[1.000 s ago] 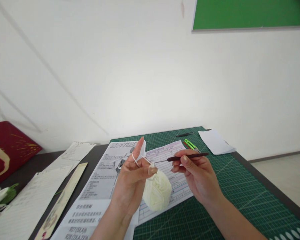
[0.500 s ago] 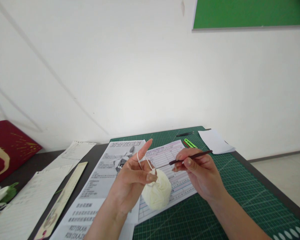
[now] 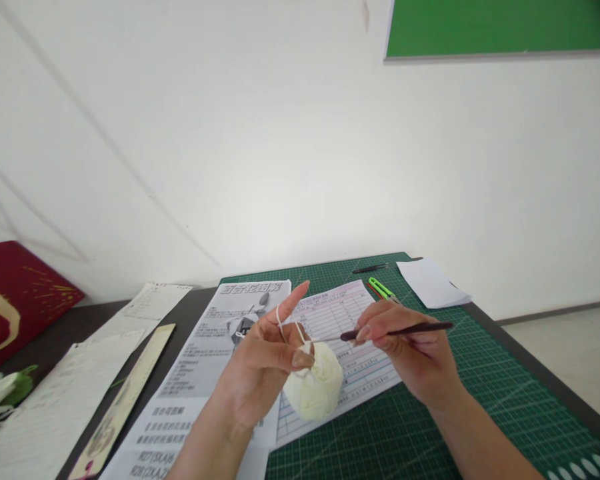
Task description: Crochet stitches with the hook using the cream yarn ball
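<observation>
My left hand (image 3: 265, 357) pinches a small piece of white crochet work (image 3: 306, 348) between thumb and fingers, its index finger raised with a strand of white yarn (image 3: 281, 321) looped round it. In my right hand (image 3: 413, 347) is a crochet hook (image 3: 425, 327) with a dark handle, held like a pen. The hook's thin metal shaft points left and its tip meets the white work. Behind and below my left fingertips lies a cream yarn ball (image 3: 314, 387), resting on a printed sheet (image 3: 373, 373).
A green cutting mat (image 3: 460, 400) bears a green cutter (image 3: 381, 289), dark tweezers (image 3: 370, 269) and white paper (image 3: 433, 283). Further left lie a printed pattern page (image 3: 200, 360), a long bookmark or ruler (image 3: 125, 400), handwritten sheets (image 3: 60, 393), green-and-white yarn pieces (image 3: 10, 393) and a red bag (image 3: 30, 293).
My right hand has shifted slightly right and down, and the hook's handle now lies closer to level. My left hand has barely moved.
</observation>
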Tool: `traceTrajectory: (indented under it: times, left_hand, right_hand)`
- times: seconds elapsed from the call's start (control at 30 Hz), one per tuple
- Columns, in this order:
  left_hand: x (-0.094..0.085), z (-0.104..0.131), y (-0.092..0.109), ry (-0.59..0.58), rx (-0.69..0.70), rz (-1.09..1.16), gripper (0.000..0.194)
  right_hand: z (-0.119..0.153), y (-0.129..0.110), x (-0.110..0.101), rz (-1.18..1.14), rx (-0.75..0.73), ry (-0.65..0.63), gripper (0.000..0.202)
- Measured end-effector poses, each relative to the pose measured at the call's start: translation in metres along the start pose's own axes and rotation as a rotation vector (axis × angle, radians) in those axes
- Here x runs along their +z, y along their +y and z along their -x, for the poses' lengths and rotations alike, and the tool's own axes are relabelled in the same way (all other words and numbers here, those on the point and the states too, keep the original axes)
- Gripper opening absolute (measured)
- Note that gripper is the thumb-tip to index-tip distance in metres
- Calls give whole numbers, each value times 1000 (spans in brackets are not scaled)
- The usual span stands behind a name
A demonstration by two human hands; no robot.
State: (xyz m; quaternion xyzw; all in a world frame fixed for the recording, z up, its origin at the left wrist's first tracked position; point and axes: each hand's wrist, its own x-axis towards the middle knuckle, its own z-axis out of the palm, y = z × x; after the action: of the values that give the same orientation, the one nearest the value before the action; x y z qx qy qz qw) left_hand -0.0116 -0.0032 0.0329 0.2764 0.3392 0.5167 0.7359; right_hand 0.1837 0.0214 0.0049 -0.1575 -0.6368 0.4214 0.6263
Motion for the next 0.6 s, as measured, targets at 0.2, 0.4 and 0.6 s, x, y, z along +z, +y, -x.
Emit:
traceTrajectory:
  times: [0.2,0.4,0.6]
  left_hand:
    - [-2,-1,0,-22,-19,6,72]
    - [-2,-2,-1,-24,-83,70,70]
    - [-4,-1,0,1,35,-94,73]
  right_hand:
    - [0,0,0,-13,-4,-13,13]
    - [-1,-6,-3,34,-23,-69,14]
    - [-1,-5,-2,20,6,-29,12]
